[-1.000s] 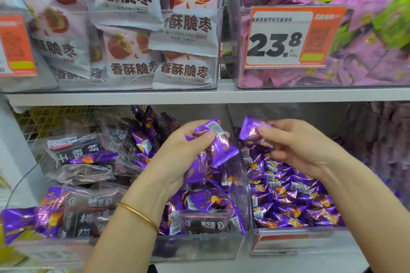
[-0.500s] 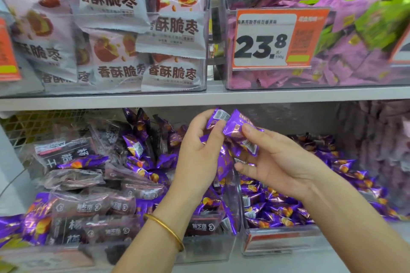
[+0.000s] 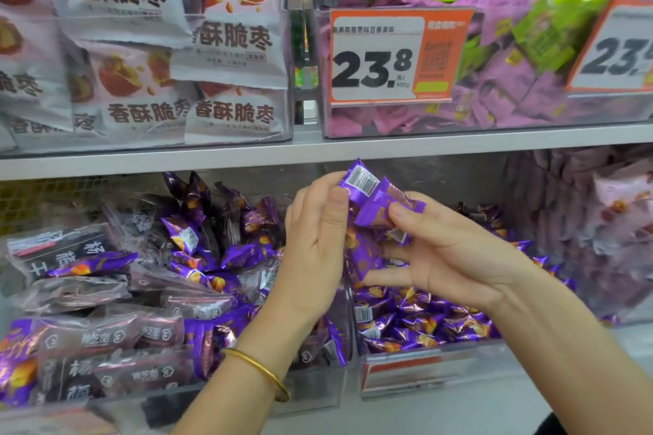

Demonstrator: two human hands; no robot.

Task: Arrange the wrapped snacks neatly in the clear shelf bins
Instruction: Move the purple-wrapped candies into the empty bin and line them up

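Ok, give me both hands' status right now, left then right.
Left hand: holding a bunch of purple wrapped snacks.
Right hand: thumb pinching one purple snack at the top of that bunch.

Purple snack wrappers (image 3: 380,210) (orange-flecked), orange-and-white price tag (image 3: 399,56).

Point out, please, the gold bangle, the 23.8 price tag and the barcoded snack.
gold bangle (image 3: 258,365): head view, band's middle.
23.8 price tag (image 3: 378,58): head view, white panel.
barcoded snack (image 3: 362,181): head view, its barcode.
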